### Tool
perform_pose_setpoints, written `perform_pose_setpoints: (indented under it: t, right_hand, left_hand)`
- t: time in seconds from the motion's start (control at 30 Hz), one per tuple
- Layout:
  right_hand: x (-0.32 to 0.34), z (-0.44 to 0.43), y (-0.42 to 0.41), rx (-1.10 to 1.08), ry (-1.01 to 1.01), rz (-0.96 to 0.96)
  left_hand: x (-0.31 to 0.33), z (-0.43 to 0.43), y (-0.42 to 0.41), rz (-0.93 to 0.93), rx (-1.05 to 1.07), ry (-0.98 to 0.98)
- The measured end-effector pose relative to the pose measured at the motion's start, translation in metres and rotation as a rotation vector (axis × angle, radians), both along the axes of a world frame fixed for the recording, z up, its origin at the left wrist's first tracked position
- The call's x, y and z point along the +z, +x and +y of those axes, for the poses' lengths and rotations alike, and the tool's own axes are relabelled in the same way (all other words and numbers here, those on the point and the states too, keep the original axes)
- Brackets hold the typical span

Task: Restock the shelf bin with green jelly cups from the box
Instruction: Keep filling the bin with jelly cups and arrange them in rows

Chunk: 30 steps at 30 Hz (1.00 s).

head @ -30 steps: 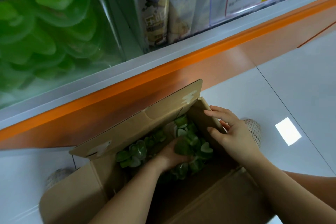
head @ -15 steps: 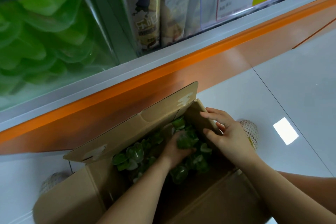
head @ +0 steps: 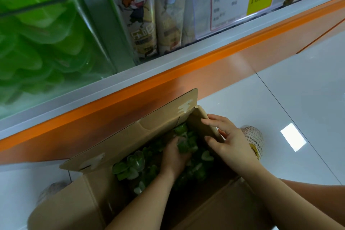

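Scooping a handful out of the open brown cardboard box (head: 128,142) on the floor: this looks like the gathering step, with nothing lifted yet.
Sunk in the heap of green heart-shaped plastic jelly cups (head: 130,164), the left hand (head: 173,157) curls its fingers round a few, while the right hand (head: 231,142) pinches the side flap (head: 202,117) back. The next move probably calls for carrying that clutch up to the clear shelf bin (head: 56,52) without spilling.

Left hand (head: 174,157) half under jelly cups (head: 130,166), bin (head: 37,43) cropped
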State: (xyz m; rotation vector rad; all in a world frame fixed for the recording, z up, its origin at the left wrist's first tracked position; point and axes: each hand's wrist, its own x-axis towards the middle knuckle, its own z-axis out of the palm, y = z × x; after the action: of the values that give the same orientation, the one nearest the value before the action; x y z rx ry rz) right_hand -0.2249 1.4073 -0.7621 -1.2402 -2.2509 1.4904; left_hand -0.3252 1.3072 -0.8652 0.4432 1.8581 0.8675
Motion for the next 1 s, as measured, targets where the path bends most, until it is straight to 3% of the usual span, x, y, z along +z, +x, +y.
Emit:
perform_pose_setpoints:
  t: [0.17,0.27,0.37,0.53,0.6,0.77,0.9,1.0]
  right_hand:
    - [0.009,-0.003,-0.003,-0.026,-0.035,-0.005]
    - [0.023,-0.01,-0.005,-0.034,0.13,-0.032]
    - [0.054,-0.019,-0.009,0.046,0.209,-0.032]
    - [0.115,-0.043,-0.012,0.223,0.055,0.048]
    - [0.135,-0.05,-0.012,0.303,0.136,0.056]
    - [0.179,-0.07,-0.025,0.356,-0.073,0.302]
    - [0.217,-0.088,-0.046,0.381,-0.048,0.484]
    - [0.244,-0.092,-0.063,0.395,-0.029,0.607]
  left_hand:
    - [0.033,-0.015,-0.018,-0.024,-0.024,0.066]
    - [0.067,-0.022,-0.028,0.039,-0.074,0.124]
    - [0.104,-0.031,-0.034,0.1,-0.094,0.169]
    - [0.175,-0.054,-0.039,0.163,-0.112,0.31]
    - [0.206,-0.066,-0.041,0.215,-0.097,0.389]
    - [0.281,-0.096,-0.051,0.474,-0.129,0.49]
    - [0.333,-0.121,-0.062,0.653,-0.087,0.599]
    - [0.366,-0.138,-0.078,0.885,-0.087,0.69]
